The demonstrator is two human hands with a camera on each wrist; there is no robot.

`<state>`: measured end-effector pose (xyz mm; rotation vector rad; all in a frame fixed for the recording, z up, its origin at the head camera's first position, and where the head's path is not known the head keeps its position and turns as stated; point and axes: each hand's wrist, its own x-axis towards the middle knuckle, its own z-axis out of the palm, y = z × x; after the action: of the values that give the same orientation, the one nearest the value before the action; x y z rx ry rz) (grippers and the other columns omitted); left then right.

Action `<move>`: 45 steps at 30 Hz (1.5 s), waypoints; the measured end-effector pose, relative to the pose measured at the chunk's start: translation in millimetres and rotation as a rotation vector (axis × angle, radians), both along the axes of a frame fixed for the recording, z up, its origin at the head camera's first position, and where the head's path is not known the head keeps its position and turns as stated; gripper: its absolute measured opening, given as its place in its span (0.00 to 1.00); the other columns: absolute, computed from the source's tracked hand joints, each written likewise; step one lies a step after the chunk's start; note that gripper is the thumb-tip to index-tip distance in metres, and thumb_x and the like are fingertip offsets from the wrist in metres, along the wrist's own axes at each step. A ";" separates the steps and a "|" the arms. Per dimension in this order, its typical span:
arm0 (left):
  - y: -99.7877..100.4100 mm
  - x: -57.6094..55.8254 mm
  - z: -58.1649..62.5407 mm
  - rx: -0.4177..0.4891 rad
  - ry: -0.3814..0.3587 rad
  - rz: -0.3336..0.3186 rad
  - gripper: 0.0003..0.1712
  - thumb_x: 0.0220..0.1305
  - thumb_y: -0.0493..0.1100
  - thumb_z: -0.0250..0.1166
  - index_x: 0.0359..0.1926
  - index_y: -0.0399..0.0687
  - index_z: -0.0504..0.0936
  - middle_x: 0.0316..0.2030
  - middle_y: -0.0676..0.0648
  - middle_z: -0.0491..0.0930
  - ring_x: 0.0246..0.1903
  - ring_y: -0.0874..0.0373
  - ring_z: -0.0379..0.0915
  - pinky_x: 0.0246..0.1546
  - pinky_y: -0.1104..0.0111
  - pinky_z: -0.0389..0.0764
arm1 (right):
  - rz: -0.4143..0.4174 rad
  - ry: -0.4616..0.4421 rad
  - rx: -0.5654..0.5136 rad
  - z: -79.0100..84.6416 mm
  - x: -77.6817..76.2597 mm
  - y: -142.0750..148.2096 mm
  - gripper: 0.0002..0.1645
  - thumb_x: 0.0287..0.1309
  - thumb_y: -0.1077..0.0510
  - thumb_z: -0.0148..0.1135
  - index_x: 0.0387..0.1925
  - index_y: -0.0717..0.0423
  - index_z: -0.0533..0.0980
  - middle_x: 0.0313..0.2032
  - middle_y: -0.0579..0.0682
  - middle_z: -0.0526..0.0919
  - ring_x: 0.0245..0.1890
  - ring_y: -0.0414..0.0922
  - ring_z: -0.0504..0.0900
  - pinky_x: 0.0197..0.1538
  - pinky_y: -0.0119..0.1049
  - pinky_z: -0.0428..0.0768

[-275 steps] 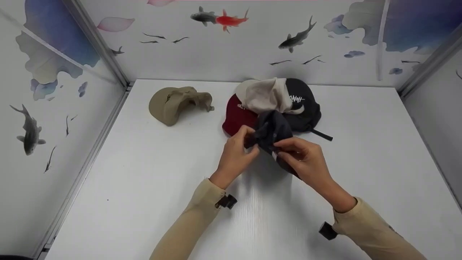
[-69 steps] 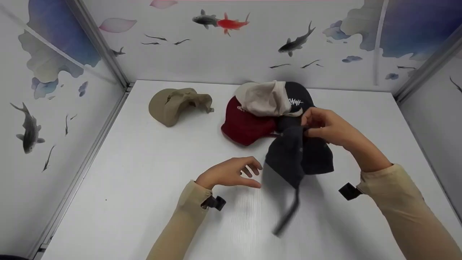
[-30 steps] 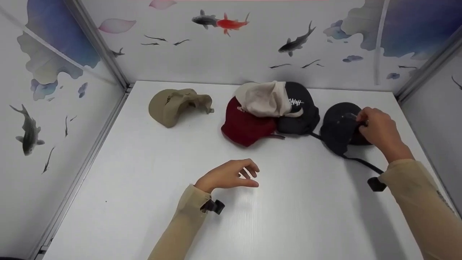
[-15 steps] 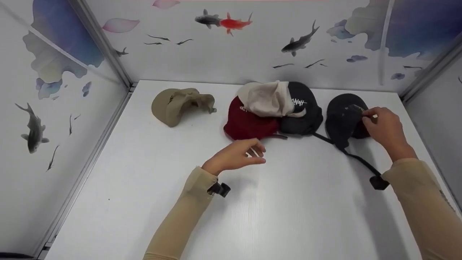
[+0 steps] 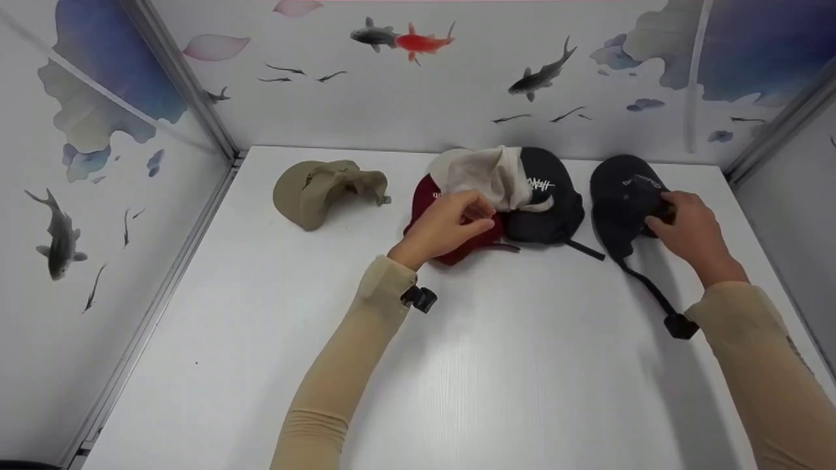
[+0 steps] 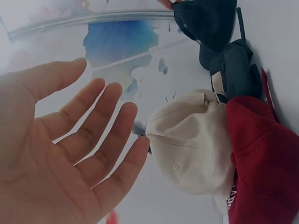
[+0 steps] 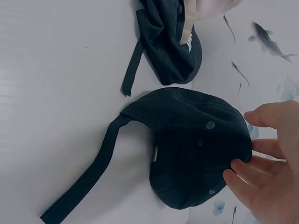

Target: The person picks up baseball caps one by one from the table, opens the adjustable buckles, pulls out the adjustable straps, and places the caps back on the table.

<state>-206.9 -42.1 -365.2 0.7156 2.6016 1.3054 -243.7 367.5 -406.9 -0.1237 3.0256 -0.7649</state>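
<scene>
My right hand (image 5: 693, 232) holds a dark navy baseball cap (image 5: 617, 199) by its crown at the right rear of the table. In the right wrist view the thumb lies at one side of the crown, and the fingertips (image 7: 238, 168) press the other; the cap's long strap (image 7: 91, 172) trails out. My left hand (image 5: 447, 225) is over the maroon cap (image 5: 465, 253), fingers relaxed and holding nothing. Just beyond its fingertips is the cream cap (image 6: 191, 144), which lies on the maroon cap and against a black cap (image 5: 545, 219) with white lettering.
A khaki cap (image 5: 304, 196) lies on its side at the left rear of the white table (image 5: 470, 365). Printed wall panels (image 5: 418, 98) with fish close in the back and both sides. The black cap's strap (image 5: 584, 250) points toward the navy cap.
The navy cap has gone from the middle pile to the right, then farther back, in my right hand. My left hand let go of it earlier and has now moved forward over the maroon cap.
</scene>
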 end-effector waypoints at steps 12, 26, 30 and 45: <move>25.9 -48.5 3.8 -0.170 0.098 0.212 0.16 0.71 0.45 0.61 0.58 0.50 0.78 0.60 0.51 0.77 0.63 0.57 0.72 0.65 0.68 0.72 | 0.017 -0.016 -0.010 -5.2 -8.5 4.1 0.43 0.71 0.51 0.52 0.71 0.78 0.50 0.70 0.81 0.48 0.69 0.78 0.51 0.69 0.71 0.53; 63.0 -86.5 -12.7 -0.415 0.145 0.267 0.30 0.75 0.54 0.55 0.74 0.68 0.61 0.77 0.47 0.52 0.76 0.50 0.49 0.76 0.60 0.56 | -0.020 -0.047 -0.014 -7.1 -12.1 2.7 0.45 0.71 0.50 0.52 0.73 0.76 0.47 0.71 0.80 0.43 0.69 0.78 0.50 0.69 0.70 0.53; 67.2 -90.5 -22.0 -0.487 0.110 0.270 0.29 0.76 0.55 0.53 0.74 0.73 0.60 0.79 0.46 0.47 0.78 0.49 0.43 0.78 0.56 0.47 | -0.040 -0.057 -0.028 -6.8 -10.3 1.4 0.46 0.71 0.50 0.51 0.74 0.74 0.44 0.72 0.78 0.40 0.70 0.77 0.49 0.70 0.70 0.53; 66.2 -98.7 -35.3 -0.493 0.106 0.321 0.29 0.75 0.52 0.54 0.74 0.66 0.62 0.75 0.52 0.56 0.77 0.53 0.46 0.77 0.44 0.39 | -0.047 0.020 -0.071 -4.1 0.1 -4.7 0.43 0.69 0.54 0.54 0.74 0.70 0.47 0.73 0.74 0.43 0.70 0.75 0.52 0.70 0.69 0.55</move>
<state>-305.5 24.1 -400.5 0.2980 3.0356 0.6352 -243.6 362.9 -411.0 -0.0610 3.0309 -0.8800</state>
